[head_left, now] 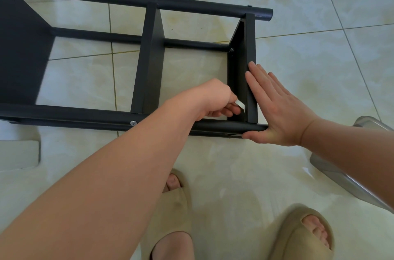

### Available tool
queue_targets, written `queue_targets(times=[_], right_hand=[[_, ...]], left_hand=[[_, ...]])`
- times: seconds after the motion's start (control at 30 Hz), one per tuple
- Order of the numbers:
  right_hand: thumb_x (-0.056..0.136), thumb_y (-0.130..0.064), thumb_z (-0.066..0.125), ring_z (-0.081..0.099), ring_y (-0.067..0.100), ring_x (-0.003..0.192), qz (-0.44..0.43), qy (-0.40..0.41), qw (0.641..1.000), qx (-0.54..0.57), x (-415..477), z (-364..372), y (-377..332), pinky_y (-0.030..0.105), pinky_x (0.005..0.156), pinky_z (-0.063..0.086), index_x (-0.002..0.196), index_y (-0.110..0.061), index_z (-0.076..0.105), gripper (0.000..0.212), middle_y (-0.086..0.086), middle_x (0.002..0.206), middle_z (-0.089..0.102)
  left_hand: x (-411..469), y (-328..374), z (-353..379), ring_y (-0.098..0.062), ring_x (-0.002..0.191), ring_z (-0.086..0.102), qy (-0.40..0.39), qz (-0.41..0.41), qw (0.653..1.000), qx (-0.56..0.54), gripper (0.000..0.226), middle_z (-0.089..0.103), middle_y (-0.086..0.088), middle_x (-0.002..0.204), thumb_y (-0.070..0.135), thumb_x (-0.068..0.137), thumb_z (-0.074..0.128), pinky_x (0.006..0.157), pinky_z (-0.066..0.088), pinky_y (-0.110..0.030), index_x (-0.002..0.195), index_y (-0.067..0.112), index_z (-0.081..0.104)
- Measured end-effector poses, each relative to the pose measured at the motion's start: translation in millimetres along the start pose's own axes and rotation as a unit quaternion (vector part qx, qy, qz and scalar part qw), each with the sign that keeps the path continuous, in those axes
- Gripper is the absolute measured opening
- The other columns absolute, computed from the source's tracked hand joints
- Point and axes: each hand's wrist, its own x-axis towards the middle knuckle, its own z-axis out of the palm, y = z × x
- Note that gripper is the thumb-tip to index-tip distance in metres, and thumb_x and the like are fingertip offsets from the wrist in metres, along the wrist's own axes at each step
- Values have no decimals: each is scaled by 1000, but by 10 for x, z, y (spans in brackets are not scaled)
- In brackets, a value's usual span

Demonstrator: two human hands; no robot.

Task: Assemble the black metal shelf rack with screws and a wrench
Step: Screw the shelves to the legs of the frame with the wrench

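As the black shelf rack (pixel 152 57) lies sideways on the tiled floor (pixel 298 57), the left hand (pixel 213 100) pinches a flat wrench (pixel 240 104) inside the end shelf (pixel 251 46), best turned in short strokes while the flattened right hand (pixel 275 108) braces it.

2 beige slippers (pixel 295 238), tile floor (pixel 298 57), grey obj (pixel 332 172) at R
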Motion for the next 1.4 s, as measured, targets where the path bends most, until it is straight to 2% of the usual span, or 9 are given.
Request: queue_targets(times=[0.6,0.83,1.0,1.07,1.17,1.2,1.27,1.33,1.4], right_hand=[[80,-83,40,1,34,156,3,-1,1000,2,3,-9,-19,52,126,11,158,4,6,122,22,167,-2],[80,-82,40,-1,33,156,10,-13,1000,0,1,-24,-26,52,126,11,159,3,4,121,21,167,-4],[81,-82,40,-1,33,156,9,-18,1000,2,0,-23,-31,52,126,11,159,3,5,121,20,168,-4],[80,-82,41,-1,32,156,6,-24,1000,3,-2,-32,-38,51,126,10,159,3,5,121,19,168,-4],[78,-84,41,-6,28,156,11,-47,999,1,-12,-64,-47,47,127,4,159,1,3,123,16,168,-8],[77,-87,38,-11,25,156,18,-64,998,-3,-11,-92,-43,45,127,0,159,-1,-1,126,14,168,-11],[71,-95,31,-19,18,154,30,-100,995,-9,4,-174,-25,40,125,-10,159,-8,-11,131,6,166,-22],[64,-103,22,-23,9,152,36,-124,992,1,22,-273,4,36,122,-19,159,-16,-17,134,-3,164,-29],[63,-104,19,-14,2,152,60,-124,989,55,55,-418,42,29,121,-20,162,-25,-6,129,-12,166,-20]], left_hand=[[-64,-88,-91,-9,74,65,-33,53,989,131,28,73,3,82,10,102,48,63,46,-21,80,18,62],[-64,-92,-99,-12,81,61,-45,68,974,213,27,69,5,86,15,99,57,79,48,-28,77,26,66],[-89,-55,-83,-9,72,51,-62,54,955,286,29,56,11,74,19,99,57,64,39,-25,72,31,59],[-119,-36,-62,-14,77,55,-62,52,946,313,24,59,9,78,19,99,55,66,41,-26,79,27,64],[-140,-72,-42,-26,102,61,-21,23,924,382,26,66,-7,112,18,101,48,87,49,-34,114,9,68],[-149,-88,-65,-26,102,60,4,2,923,384,30,65,-10,119,19,100,47,91,50,-36,120,8,66],[-185,-93,-135,-25,92,56,41,-14,923,382,30,65,-13,118,16,99,47,84,49,-36,119,6,66],[-221,-43,-225,-25,80,55,84,-5,929,361,24,68,-12,104,14,97,50,68,44,-34,111,5,67],[-265,82,-329,-23,73,57,141,25,932,333,19,68,-8,93,16,96,51,60,42,-33,103,8,67]])
